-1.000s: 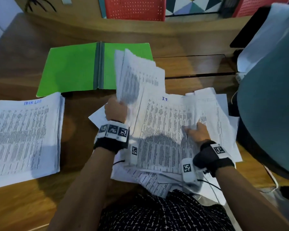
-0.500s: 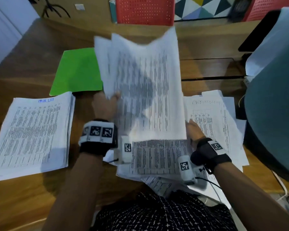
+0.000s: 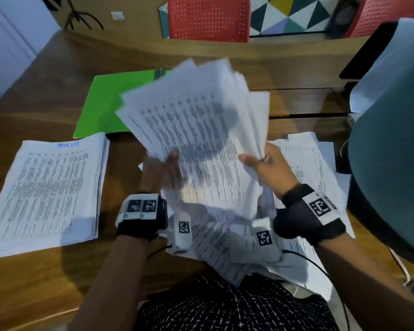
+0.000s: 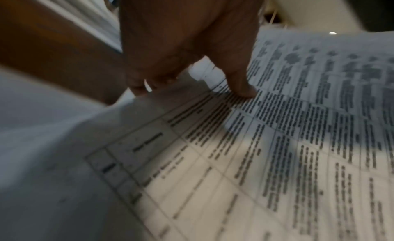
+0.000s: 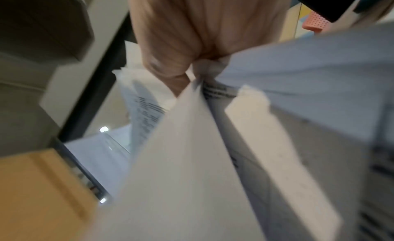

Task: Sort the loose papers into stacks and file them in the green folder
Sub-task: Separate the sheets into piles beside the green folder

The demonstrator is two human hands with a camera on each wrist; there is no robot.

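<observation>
White printed sheets fill my view: I hold a fanned bundle of papers (image 3: pixel 196 139) up off the wooden desk (image 3: pixel 46 91) with both hands, its top edges splayed and tilted away from me. My left hand (image 3: pixel 161 168) grips the bundle's lower left edge; from the left wrist view my thumb (image 4: pixel 241 82) presses down on the ruled table printed on the top page, and my fingers curl under the edge. My right hand (image 3: pixel 270 168) pinches the bundle's right side, thumb on the front and fingers behind; the right wrist view shows several sheets (image 5: pixel 192 143) bunched together between thumb and fingers, blurred.

Under my wrists lies a loose pile of papers (image 3: pixel 308 163), spread unevenly and reaching to the desk's near edge. To my left rests a squared stack (image 3: pixel 48 187) with blue handwriting at its top, well apart from the loose pile. Beyond that stack the green folder (image 3: pixel 110 108) lies flat on the desk, its right part hidden behind the raised bundle. A red perforated chair (image 3: pixel 208 17) stands past the far side of the desk, and a grey-blue chair back (image 3: pixel 392 175) is close on my right.
</observation>
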